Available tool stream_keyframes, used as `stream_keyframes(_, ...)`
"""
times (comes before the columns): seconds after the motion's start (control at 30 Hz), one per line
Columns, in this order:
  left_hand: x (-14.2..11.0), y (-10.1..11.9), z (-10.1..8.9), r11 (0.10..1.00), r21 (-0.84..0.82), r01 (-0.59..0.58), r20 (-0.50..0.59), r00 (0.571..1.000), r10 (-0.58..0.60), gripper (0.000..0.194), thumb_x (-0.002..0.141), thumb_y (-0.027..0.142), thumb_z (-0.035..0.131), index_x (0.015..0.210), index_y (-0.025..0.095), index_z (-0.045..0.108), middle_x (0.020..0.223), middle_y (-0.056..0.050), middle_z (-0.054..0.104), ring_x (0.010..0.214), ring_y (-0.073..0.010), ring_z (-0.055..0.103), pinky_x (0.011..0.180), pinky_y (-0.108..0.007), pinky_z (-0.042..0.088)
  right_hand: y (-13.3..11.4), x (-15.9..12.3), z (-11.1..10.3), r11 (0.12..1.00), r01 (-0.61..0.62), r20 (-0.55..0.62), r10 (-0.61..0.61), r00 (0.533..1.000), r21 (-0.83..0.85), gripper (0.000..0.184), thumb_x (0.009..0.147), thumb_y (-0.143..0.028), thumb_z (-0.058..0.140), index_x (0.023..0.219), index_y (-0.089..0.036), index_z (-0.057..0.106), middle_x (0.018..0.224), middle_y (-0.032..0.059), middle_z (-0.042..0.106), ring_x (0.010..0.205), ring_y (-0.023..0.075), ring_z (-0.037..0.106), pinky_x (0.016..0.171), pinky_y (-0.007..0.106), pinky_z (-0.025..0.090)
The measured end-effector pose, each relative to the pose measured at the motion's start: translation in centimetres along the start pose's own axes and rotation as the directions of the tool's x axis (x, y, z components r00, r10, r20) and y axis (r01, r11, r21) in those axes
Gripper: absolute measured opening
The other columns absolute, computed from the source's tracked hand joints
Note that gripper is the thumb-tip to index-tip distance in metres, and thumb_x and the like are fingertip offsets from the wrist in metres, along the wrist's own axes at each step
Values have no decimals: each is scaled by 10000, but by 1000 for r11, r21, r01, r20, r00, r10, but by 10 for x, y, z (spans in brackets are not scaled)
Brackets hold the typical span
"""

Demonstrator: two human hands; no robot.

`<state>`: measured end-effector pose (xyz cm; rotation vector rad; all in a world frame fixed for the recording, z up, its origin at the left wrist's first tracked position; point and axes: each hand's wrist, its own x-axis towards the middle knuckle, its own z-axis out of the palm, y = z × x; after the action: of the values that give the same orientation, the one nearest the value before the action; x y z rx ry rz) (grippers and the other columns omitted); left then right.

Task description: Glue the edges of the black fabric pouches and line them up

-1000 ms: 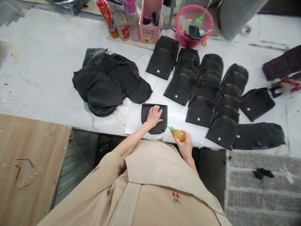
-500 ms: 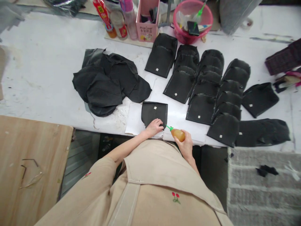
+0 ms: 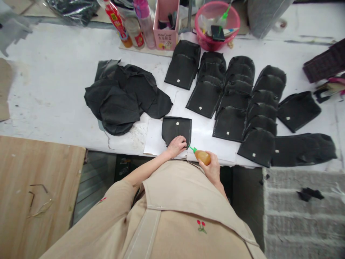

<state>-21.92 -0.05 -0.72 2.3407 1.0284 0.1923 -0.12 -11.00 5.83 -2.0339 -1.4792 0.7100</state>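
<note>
This looks like a small workshop: a long white worktable point(image 3: 54, 104) carries rows of matching black fabric pieces point(image 3: 230, 124), a loose black fabric pile point(image 3: 121, 97) and a glue-type squeeze bottle point(image 3: 202, 157) (green-nozzled, amber inside).

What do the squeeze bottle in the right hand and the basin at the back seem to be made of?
The squeeze bottle looks like translucent soft plastic: amber shows through, though glue could tint it. The basin seems to be smooth pink plastic, judging by its even colour and rolled rim.
</note>
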Motion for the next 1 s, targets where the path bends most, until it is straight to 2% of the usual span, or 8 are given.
stream_keyframes(0.27, 1, -4, 5, 996, -90, 9, -33, 999, -12, 116, 860, 238, 737, 935, 191, 663, 1118, -80, 607, 1130, -242, 549, 985, -408, 490, 2, -5, -2, 1000, -1, 41, 1, 999, -8, 467, 827, -524, 643, 1159, -196, 614, 1070, 117, 664, 957, 286, 645, 864, 452, 533)
stream_keyframes(0.43, 2, -6, 8, 996, -91, 3, -51, 999, -8, 149, 843, 228, 758, 934, 188, 648, 1118, -76, 605, 1118, -245, 546, 980, -400, 490, 7, -6, -2, 999, 18, 75, -21, 997, 40, 454, 828, -487, 661, 1174, -198, 607, 1092, 120, 665, 983, 291, 647, 888, 460, 531)
stream_keyframes(0.77, 4, -3, -1, 997, -80, 13, 11, 1000, -12, 153, 837, 203, 761, 945, 185, 654, 1110, -77, 607, 1125, -241, 543, 976, -389, 487, 16, 4, 0, 990, 7, 99, -21, 995, 140, 440, 804, -445, 701, 1163, -208, 609, 1117, 109, 663, 1040, 289, 638, 935, 465, 523)
stream_keyframes(1.0, 6, -4, -5, 999, -37, -1, 33, 999, 2, 172, 823, 222, 790, 952, 173, 687, 1118, -83, 627, 1125, -241, 558, 963, -379, 486, 22, 0, -8, 992, -16, 117, 0, 993, 128, 459, 784, -445, 726, 1163, -211, 617, 1124, 110, 664, 1026, 295, 638, 918, 474, 526)
